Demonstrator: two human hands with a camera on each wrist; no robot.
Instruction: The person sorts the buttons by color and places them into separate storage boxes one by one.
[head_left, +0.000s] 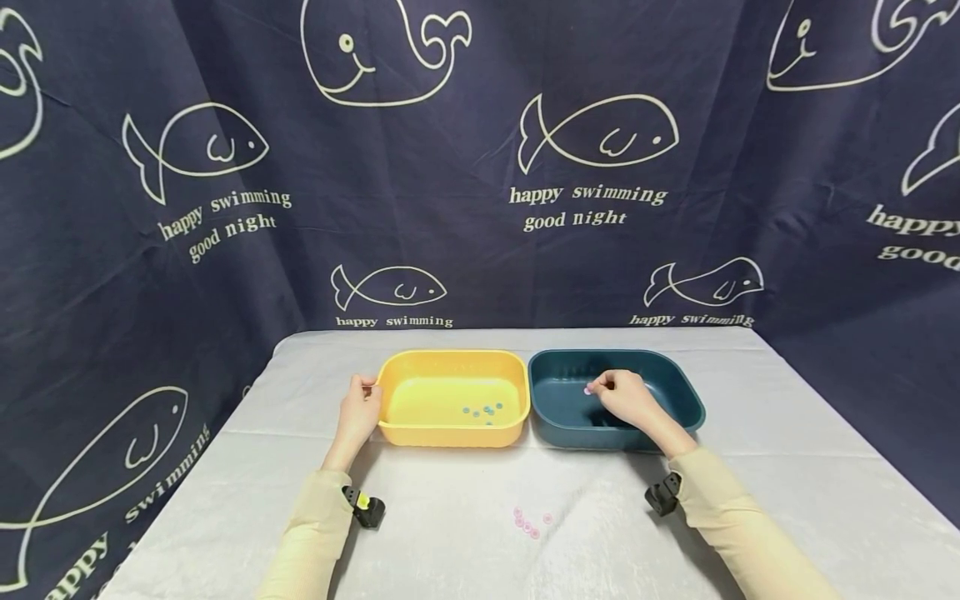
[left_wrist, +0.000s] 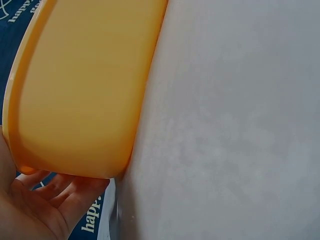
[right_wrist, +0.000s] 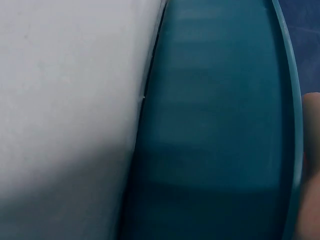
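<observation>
My left hand point(head_left: 360, 408) holds the left end of a yellow plastic bin point(head_left: 450, 437). In the left wrist view its fingers point(left_wrist: 82, 192) lie against the bin's outer wall, and the thumb is up by the rim. Several small blue buttons point(head_left: 487, 409) lie on the bin's floor, towards the right. Over the dark teal bin point(head_left: 585, 437), my right hand point(head_left: 628, 398) pinches a small pink button point(head_left: 588, 390) between thumb and fingertips. The right wrist view shows mostly the teal bin's outer wall point(right_wrist: 215, 115), with only a sliver of the hand past the rim; the button is hidden there.
The two bins stand side by side near the back of a table covered with pale grey cloth point(head_left: 450, 517). Several loose pink buttons point(head_left: 527, 527) lie on the cloth in front of them. A dark blue curtain point(head_left: 480, 233) with fish drawings hangs behind and at both sides.
</observation>
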